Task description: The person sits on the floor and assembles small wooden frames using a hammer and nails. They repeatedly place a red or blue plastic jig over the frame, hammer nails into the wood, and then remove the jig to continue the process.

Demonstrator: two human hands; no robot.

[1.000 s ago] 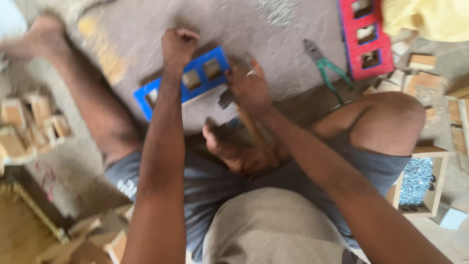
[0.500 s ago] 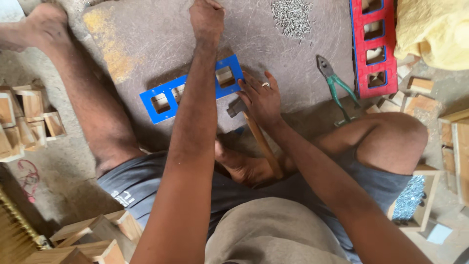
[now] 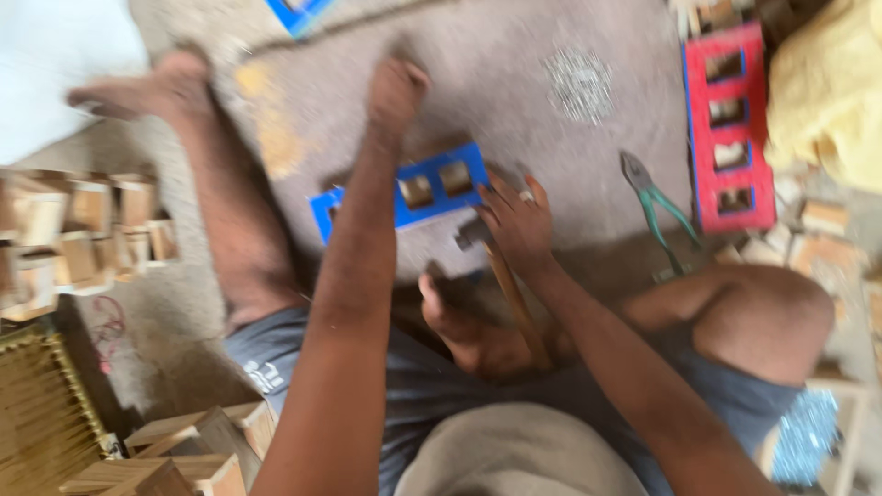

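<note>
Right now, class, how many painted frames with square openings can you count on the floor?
3. A blue frame lies under the person's left forearm, a red frame lies at upper right, and a corner of another blue frame is cut off at the top edge. More may lie out of view.

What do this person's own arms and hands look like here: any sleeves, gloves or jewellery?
Both arms are bare from the hands up to the frame edge, with no sleeves visible. The left hand has no glove; the blur hides finer detail. The right hand is also gloveless, and a small pale spot on one finger may be a ring, though it is too blurred to be sure. No watch or wristband shows.
</note>
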